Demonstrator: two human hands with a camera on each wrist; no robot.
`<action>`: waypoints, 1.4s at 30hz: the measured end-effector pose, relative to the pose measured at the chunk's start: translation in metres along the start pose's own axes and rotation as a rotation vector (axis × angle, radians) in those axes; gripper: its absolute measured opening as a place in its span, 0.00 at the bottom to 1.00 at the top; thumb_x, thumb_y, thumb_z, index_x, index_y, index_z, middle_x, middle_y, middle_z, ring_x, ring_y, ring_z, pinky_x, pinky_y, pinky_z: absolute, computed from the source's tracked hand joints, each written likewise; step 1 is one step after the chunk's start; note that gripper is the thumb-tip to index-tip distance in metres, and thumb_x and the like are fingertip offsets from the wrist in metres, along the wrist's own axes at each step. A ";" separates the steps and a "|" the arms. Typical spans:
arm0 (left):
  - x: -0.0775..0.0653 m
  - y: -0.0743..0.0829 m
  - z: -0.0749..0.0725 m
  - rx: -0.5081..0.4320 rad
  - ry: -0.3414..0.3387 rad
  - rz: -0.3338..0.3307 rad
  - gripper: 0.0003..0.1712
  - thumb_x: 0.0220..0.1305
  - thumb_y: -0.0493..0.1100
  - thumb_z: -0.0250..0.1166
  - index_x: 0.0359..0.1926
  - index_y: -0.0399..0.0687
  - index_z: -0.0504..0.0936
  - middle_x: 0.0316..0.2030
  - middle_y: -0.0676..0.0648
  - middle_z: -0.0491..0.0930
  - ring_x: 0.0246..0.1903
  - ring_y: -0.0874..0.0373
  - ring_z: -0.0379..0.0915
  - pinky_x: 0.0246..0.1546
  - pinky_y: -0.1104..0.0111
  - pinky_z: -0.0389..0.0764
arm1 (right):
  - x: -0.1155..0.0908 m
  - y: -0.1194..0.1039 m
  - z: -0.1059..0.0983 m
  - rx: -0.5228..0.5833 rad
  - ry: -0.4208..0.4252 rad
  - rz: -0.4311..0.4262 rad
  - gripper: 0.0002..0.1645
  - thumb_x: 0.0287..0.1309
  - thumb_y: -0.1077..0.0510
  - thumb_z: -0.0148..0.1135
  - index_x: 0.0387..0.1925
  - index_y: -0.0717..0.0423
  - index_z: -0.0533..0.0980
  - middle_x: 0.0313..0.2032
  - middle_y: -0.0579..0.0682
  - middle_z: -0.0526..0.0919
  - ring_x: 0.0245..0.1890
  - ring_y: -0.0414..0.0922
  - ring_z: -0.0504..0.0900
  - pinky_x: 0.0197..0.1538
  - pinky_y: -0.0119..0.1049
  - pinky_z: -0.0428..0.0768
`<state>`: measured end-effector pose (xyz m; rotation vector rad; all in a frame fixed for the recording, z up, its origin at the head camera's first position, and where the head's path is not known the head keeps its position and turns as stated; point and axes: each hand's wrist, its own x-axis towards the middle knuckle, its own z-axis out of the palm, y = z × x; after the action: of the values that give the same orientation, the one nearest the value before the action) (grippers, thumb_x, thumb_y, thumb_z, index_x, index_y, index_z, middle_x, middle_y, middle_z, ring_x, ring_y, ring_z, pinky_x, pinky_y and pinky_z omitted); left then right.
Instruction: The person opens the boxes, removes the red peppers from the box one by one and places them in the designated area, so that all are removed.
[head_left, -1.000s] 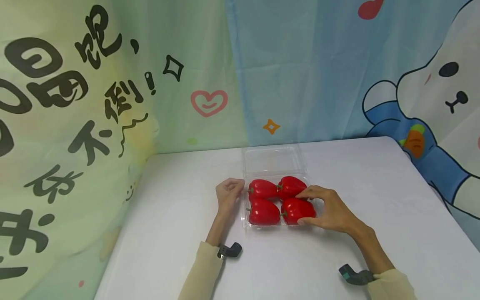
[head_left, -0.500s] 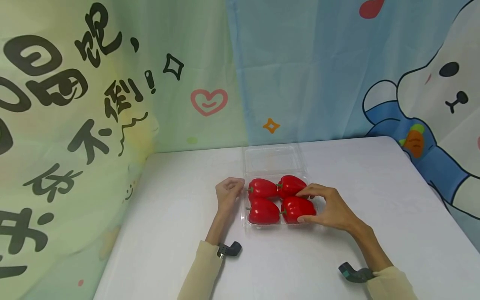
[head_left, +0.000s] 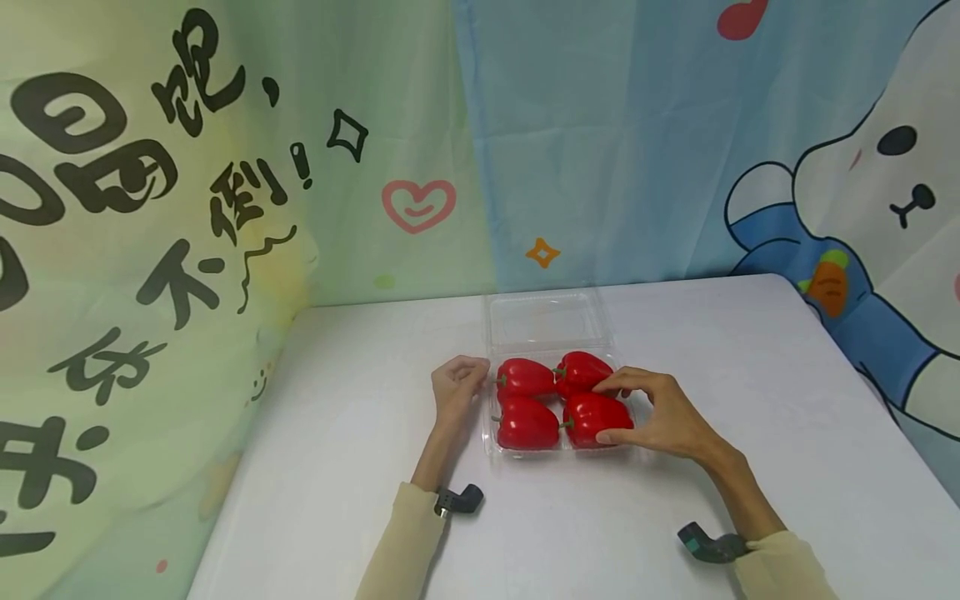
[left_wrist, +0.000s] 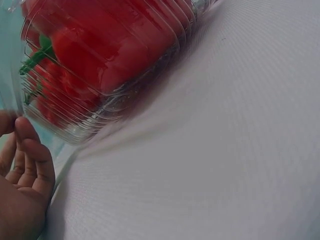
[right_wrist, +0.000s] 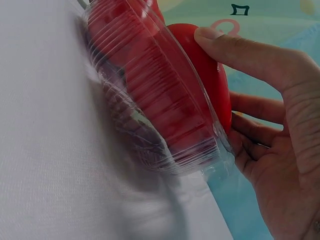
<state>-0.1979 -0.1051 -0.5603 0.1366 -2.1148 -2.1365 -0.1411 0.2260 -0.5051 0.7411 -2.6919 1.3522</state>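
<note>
My right hand grips a red pepper, thumb on its near side, fingers along its far side. It sits in the clear box, its lower part behind the ribbed wall, its top rising above the rim to my thumb. Its green stem points away from my palm, toward a second pepper left of my right fingertips. A third pepper crowds in just beyond my right fingers, leaving little room there. My left hand, across the box, pinches the rim between thumb and forefinger, with a fourth pepper just beside them. Beyond all my fingers the lid lies folded back on the white table; farther off hangs a printed curtain. Nearer me than my fingers, a dark wristband circles my left wrist.
</note>
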 end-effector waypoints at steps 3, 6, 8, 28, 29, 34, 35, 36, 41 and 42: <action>-0.001 0.000 0.000 -0.011 -0.003 -0.001 0.09 0.72 0.39 0.70 0.42 0.34 0.89 0.34 0.32 0.88 0.29 0.62 0.82 0.35 0.74 0.84 | 0.000 0.000 -0.001 0.020 0.000 -0.006 0.36 0.43 0.55 0.90 0.58 0.49 0.87 0.55 0.48 0.89 0.52 0.40 0.81 0.54 0.32 0.86; -0.001 0.001 0.000 -0.022 -0.004 -0.002 0.09 0.72 0.38 0.70 0.42 0.33 0.89 0.34 0.30 0.88 0.29 0.62 0.81 0.35 0.74 0.84 | 0.000 0.000 -0.002 0.035 0.000 -0.015 0.35 0.44 0.56 0.89 0.57 0.50 0.87 0.55 0.50 0.90 0.52 0.40 0.82 0.52 0.32 0.86; -0.001 0.001 0.000 -0.025 -0.006 -0.002 0.09 0.72 0.38 0.70 0.42 0.33 0.89 0.34 0.30 0.88 0.29 0.62 0.81 0.34 0.74 0.83 | 0.001 0.000 -0.003 0.048 -0.005 -0.018 0.34 0.45 0.56 0.89 0.57 0.51 0.87 0.54 0.50 0.90 0.52 0.41 0.82 0.52 0.32 0.87; -0.001 0.000 0.001 -0.038 0.009 -0.009 0.11 0.72 0.41 0.71 0.41 0.34 0.89 0.33 0.32 0.88 0.28 0.61 0.81 0.33 0.74 0.83 | 0.004 0.000 -0.009 0.119 -0.023 -0.021 0.37 0.45 0.59 0.88 0.60 0.53 0.85 0.56 0.53 0.89 0.53 0.39 0.83 0.55 0.28 0.86; -0.001 0.000 0.001 -0.040 0.009 -0.008 0.11 0.72 0.41 0.71 0.41 0.33 0.89 0.33 0.32 0.88 0.28 0.61 0.81 0.34 0.74 0.83 | 0.004 0.000 -0.009 0.117 -0.020 -0.025 0.37 0.45 0.59 0.88 0.60 0.54 0.85 0.56 0.54 0.89 0.53 0.38 0.83 0.54 0.28 0.86; -0.001 0.000 0.001 -0.027 0.013 -0.009 0.10 0.72 0.40 0.71 0.41 0.34 0.90 0.33 0.32 0.88 0.28 0.62 0.81 0.33 0.74 0.83 | 0.004 0.001 -0.010 0.131 -0.024 -0.040 0.37 0.45 0.60 0.88 0.60 0.55 0.84 0.56 0.54 0.89 0.53 0.37 0.83 0.55 0.28 0.86; -0.001 0.000 0.001 -0.031 0.013 -0.009 0.10 0.72 0.40 0.71 0.41 0.34 0.89 0.32 0.33 0.88 0.28 0.62 0.81 0.33 0.74 0.83 | 0.004 0.002 -0.011 0.134 -0.027 -0.043 0.37 0.45 0.60 0.88 0.61 0.55 0.84 0.56 0.54 0.89 0.53 0.37 0.83 0.55 0.28 0.86; -0.001 0.000 0.001 -0.034 0.013 -0.011 0.10 0.72 0.39 0.71 0.41 0.34 0.89 0.31 0.34 0.88 0.28 0.62 0.81 0.33 0.74 0.83 | 0.004 0.001 -0.011 0.138 -0.029 -0.047 0.37 0.46 0.60 0.88 0.61 0.55 0.84 0.56 0.54 0.89 0.53 0.37 0.83 0.55 0.28 0.86; -0.001 0.000 0.001 -0.045 0.013 -0.021 0.10 0.72 0.40 0.72 0.41 0.34 0.89 0.31 0.36 0.89 0.29 0.62 0.81 0.34 0.74 0.83 | 0.004 0.002 -0.013 0.151 -0.035 -0.055 0.37 0.46 0.60 0.87 0.61 0.54 0.83 0.56 0.53 0.89 0.53 0.35 0.84 0.57 0.27 0.86; -0.001 0.000 0.001 -0.045 0.013 -0.021 0.10 0.72 0.40 0.72 0.41 0.34 0.89 0.31 0.36 0.89 0.29 0.62 0.81 0.34 0.74 0.83 | 0.004 0.002 -0.014 0.154 -0.035 -0.054 0.38 0.46 0.60 0.87 0.61 0.54 0.83 0.56 0.53 0.89 0.53 0.35 0.84 0.57 0.27 0.86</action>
<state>-0.1970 -0.1035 -0.5603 0.1688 -2.0653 -2.1874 -0.1482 0.2360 -0.4973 0.8513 -2.5948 1.5614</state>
